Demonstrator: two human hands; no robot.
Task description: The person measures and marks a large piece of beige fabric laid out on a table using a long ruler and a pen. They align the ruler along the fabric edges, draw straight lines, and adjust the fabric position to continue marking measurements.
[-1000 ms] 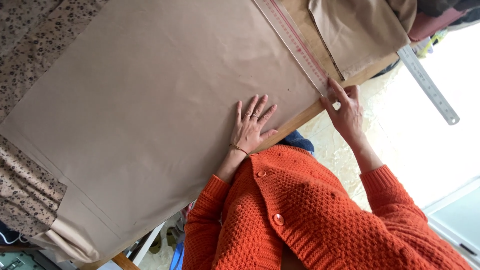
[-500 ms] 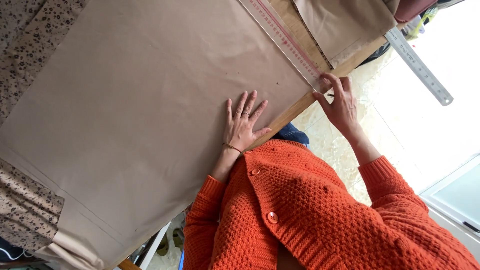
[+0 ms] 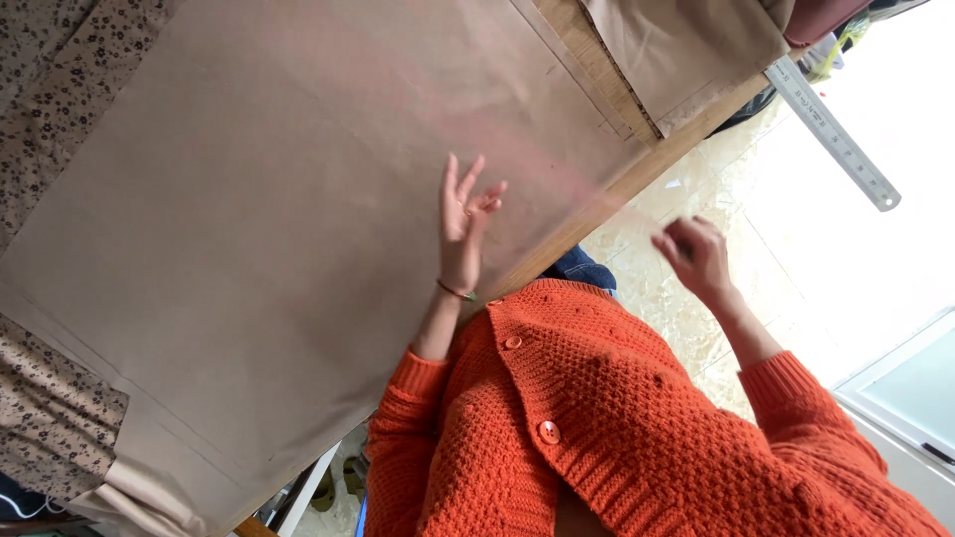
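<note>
Here's the view from above, and the big sheet of brown paper [image 3: 298,219] fills most of the frame, spread flat over the wooden table [image 3: 637,179], whose edge runs diagonally from about seven o'clock up to two o'clock. The left hand [image 3: 464,234] sits near the centre of the picture, raised on edge over the paper near its table-side border, fingers stretched out and slightly spread, open wide and gripping nothing. Whether its edge actually touches the paper I cannot tell. A thin bracelet [image 3: 456,290] rings that wrist.

Over at three o'clock from it, the right hand [image 3: 696,257] hangs off the table, past the edge and above the pale tiled floor [image 3: 696,328]. Its fingers are curled loosely inward; it is blurred, and I cannot tell whether anything is pinched in it. A faint reddish smear crosses the paper between the two hands, too blurred to name.

Up at one to two o'clock, a steel ruler [image 3: 834,134] juts out beyond the table, angled down to the right. Just inside it lies a folded tan piece of cloth or paper [image 3: 686,50]. Floral fabric [image 3: 50,109] shows along the nine o'clock side, under the paper. At five o'clock, the orange knitted cardigan [image 3: 617,428] with its buttons dominates the foreground.
</note>
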